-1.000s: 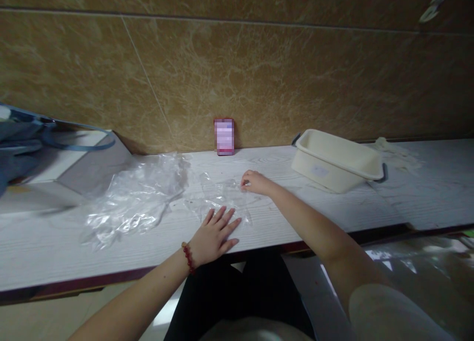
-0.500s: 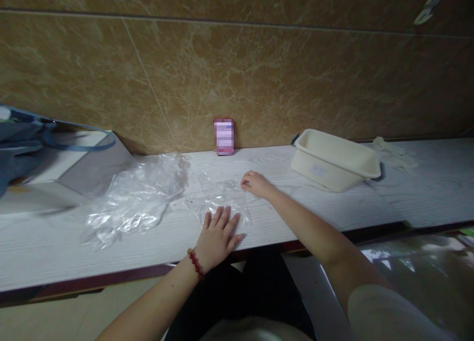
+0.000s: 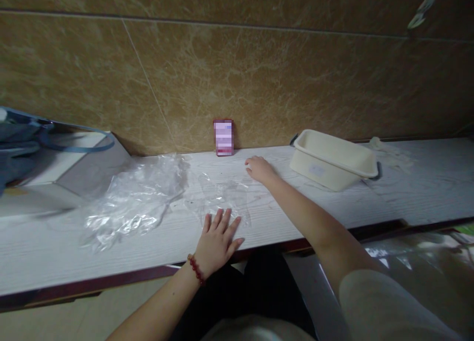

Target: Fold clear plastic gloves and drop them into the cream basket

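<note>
A white wood-grained counter (image 3: 62, 254) runs along a brown marbled wall (image 3: 281, 79). At its left end sits a white box (image 3: 91, 170) with blue fabric (image 3: 17, 151) on top; next to it spreads a crumpled heap of clear plastic (image 3: 137, 198), close against the left side of the clear bag (image 3: 218, 190) lying flat in front of the person. A phone (image 3: 223, 137) leans on the wall beyond the bag. To the right stands a cream bin (image 3: 338, 180), with pale, limp material (image 3: 394, 156) behind it. None of these lies between the hands and the bag.

The left hand (image 3: 217, 242) is spread wide, palm down, its fingertips at the bag's near edge. The right hand (image 3: 261, 170) is half curled beyond the bag's far right corner; whether anything thin sits in its fingers, I cannot tell.

Half a second ago the right hand was at the bag's right edge; now it is nearer the wall, while the left has barely moved.
</note>
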`<act>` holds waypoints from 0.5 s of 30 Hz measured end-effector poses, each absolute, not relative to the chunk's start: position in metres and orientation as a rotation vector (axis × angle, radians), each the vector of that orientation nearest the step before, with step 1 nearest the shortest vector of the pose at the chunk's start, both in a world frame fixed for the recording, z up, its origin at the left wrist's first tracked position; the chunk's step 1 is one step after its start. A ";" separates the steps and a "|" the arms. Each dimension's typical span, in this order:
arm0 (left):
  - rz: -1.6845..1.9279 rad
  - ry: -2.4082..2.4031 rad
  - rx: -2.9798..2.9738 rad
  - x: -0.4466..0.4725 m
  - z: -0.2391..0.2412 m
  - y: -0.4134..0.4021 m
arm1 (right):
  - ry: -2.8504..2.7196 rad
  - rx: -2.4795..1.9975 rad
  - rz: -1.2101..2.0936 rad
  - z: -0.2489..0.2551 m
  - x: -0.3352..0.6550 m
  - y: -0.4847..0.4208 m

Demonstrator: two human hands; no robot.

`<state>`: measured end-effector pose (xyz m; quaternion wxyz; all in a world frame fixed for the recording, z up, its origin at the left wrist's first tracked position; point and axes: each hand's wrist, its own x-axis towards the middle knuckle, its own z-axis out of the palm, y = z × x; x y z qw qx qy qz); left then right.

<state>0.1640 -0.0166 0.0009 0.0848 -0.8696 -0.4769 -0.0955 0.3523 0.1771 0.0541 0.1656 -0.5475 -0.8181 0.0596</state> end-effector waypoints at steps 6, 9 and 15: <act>-0.391 -1.422 -2.642 0.156 0.010 -0.008 | -2.559 -1.228 0.553 0.043 0.318 0.151; -0.513 -1.556 -2.591 0.135 0.024 0.022 | -2.397 -1.302 0.697 0.030 0.311 0.156; -0.333 -1.326 -2.848 0.102 0.046 0.103 | -2.135 -1.311 0.785 0.025 0.310 0.177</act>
